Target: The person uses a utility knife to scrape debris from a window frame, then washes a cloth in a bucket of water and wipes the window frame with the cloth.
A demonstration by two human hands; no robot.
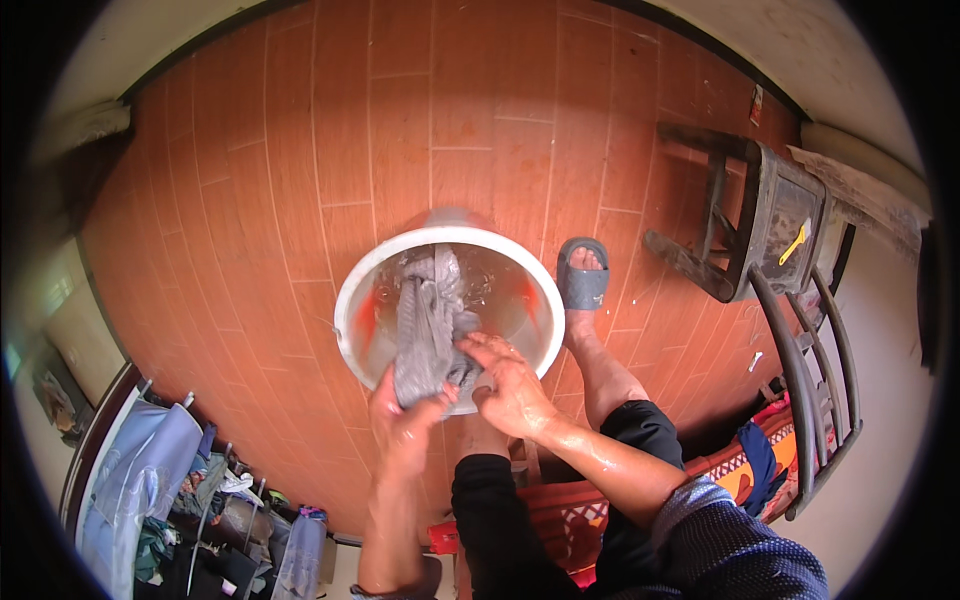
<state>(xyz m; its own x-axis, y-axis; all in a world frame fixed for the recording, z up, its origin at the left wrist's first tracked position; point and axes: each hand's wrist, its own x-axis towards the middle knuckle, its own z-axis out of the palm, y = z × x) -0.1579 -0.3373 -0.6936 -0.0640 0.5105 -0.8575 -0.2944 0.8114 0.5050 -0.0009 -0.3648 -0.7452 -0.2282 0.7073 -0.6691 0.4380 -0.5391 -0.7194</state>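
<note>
The 1 view comes from the left of 2 fisheye cameras on the person's head, facing steeply down — forearms (610, 466) enter close from the lower edge, the basin (445, 236) sits near mid-picture, the floor (460, 120) spreads farther off, bending toward a dark rim.

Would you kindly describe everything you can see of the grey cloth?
The grey cloth looks like wet, finely ribbed fabric, bunched lengthwise into creased folds. It stretches from inside the white-rimmed bucket, which holds water, to the near rim, where the left hand holds its end. The right hand seems to touch its right side; whether it grips is unclear.
</note>
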